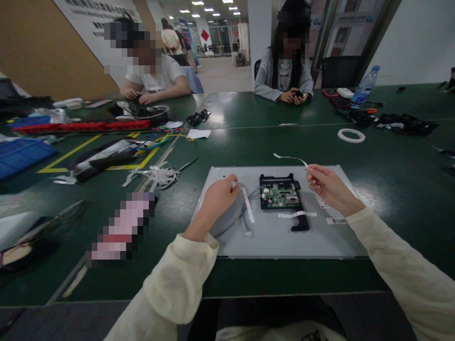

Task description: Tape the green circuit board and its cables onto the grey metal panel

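Right grip pinches a narrow white tape strip, unlaid; left grip, state unclear; between them, two similar strips already lie placed.

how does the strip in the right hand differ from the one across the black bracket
The held strip is pinched in the right hand, while the bracket strip lies across the bracket, clear of both hands. The held strip bends, its free end reaching left; the bracket strip runs nearly straight. Both are white and narrow.
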Available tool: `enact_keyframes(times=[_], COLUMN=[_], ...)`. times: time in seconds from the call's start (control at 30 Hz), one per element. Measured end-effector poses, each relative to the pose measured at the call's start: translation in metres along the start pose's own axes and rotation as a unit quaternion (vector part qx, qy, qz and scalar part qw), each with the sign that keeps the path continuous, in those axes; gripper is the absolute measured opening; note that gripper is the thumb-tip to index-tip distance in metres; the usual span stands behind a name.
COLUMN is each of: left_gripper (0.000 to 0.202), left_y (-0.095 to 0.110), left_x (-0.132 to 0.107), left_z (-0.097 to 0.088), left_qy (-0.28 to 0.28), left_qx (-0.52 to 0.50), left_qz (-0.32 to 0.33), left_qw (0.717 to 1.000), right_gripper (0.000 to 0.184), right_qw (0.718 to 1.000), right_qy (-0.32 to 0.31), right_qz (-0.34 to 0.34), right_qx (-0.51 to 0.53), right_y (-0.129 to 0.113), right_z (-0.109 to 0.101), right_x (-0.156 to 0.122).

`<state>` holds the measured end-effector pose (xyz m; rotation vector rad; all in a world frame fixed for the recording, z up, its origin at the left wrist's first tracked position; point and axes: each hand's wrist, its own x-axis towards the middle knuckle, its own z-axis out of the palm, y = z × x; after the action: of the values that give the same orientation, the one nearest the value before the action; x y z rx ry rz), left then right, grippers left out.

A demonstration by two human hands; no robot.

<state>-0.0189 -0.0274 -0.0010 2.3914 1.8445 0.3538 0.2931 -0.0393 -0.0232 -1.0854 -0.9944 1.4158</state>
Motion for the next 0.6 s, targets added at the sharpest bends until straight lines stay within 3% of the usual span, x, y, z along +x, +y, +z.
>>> enact_keyframes(times=[0.17,0.33,0.47,0.6], left_gripper=[0.024,0.032,0.038,0.043], left_y=[0.008,0.025,0.044,0.065], left_x=[-0.018,-0.036,-0.011,0.031], left_z=[-0.03,-0.064,-0.067,-0.049], left_qy=[0.026,-0.07,-0.141,-0.226], left_qx=[-0.143,-0.313,-0.428,-0.526], left_qz=[-0.014,0.002,-0.029,-0.067], left_qw=[0.989,0.947,0.892,0.818], right_gripper=[0.034,0.025,0.022,0.025], right_qw=[1.0,0.997,0.996,0.996], right_qy=[-0.015,-0.069,-0.09,-0.085], right_qz=[-0.015,-0.014,-0.016,-0.014], right_qx=[-0.012,-0.023,-0.011,-0.036], right_y=[-0.002,-0.009,-0.012,-0.009], right_z=[0.004,0.01,0.014,0.013], right_x=[-0.005,-0.02,-0.027,-0.026])
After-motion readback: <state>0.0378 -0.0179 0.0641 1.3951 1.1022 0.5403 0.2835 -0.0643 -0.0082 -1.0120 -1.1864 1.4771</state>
